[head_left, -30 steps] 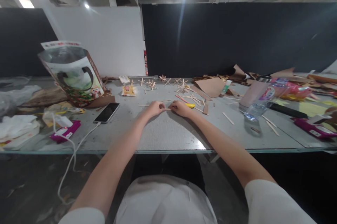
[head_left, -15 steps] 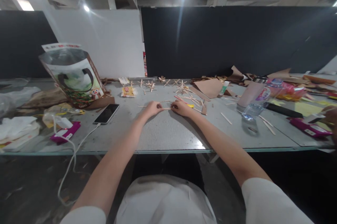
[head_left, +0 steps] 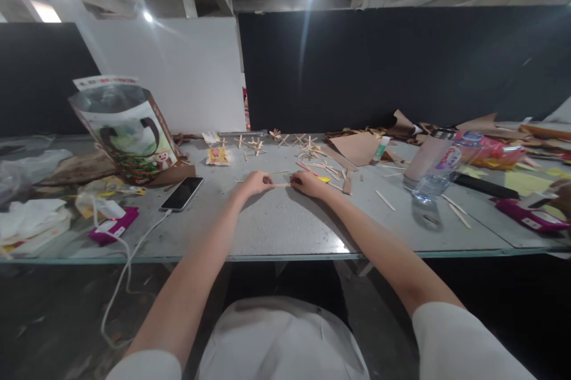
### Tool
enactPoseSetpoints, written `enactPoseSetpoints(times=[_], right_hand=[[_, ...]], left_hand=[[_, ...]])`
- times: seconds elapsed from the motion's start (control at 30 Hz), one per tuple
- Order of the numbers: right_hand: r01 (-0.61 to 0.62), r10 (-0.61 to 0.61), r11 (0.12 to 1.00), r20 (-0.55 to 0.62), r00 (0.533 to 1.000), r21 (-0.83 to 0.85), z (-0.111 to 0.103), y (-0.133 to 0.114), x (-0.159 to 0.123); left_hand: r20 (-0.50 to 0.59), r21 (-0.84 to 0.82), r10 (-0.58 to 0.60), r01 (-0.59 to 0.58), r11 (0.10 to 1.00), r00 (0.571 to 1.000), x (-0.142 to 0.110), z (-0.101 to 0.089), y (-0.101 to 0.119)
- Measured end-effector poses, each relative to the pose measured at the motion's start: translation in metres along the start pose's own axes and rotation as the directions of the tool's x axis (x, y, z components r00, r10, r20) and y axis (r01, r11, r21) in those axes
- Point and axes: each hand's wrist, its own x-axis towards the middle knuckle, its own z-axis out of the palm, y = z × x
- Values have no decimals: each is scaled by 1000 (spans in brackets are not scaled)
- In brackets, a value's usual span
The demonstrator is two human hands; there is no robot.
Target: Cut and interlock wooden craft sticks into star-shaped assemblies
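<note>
A thin wooden stick (head_left: 282, 185) spans the small gap between my two hands, low over the grey table. My left hand (head_left: 257, 182) pinches its left end, and my right hand (head_left: 307, 182) closes on the right end; the fingertips are small and partly hidden. Just behind the gap lies another wooden stick (head_left: 281, 172). A stick tip (head_left: 239, 181) pokes out left of my left hand. Beyond my right hand are a loose pile of sticks (head_left: 319, 165) and a yellow object (head_left: 323, 179). Small crossed-stick pieces (head_left: 255, 145) stand farther back.
On the left are a phone (head_left: 182, 194) with a white cable, a large printed bag (head_left: 129, 136) and a yellow snack packet (head_left: 218, 156). Rightward stand a glue stick (head_left: 380, 148), a pink tumbler (head_left: 426, 157) and a plastic bottle (head_left: 439, 175). Another person's hand (head_left: 562, 192) shows at the right edge.
My hands stay almost in place at the stick, with the gap between their fingertips slightly wider. The view has shifted a little.
</note>
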Motion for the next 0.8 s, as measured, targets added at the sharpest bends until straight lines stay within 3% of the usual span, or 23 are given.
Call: enactPoseSetpoints(times=[0.37,0.8], right_hand=[[17,-17,1000,-3,1000,-5,4,2,2],[38,-38,999,-8,999,13,5,4,2]], left_hand=[[-2,-24,-31,31,999,1000,-3,0,6],[-141,-38,-93,89,995,986,3,7,-4]])
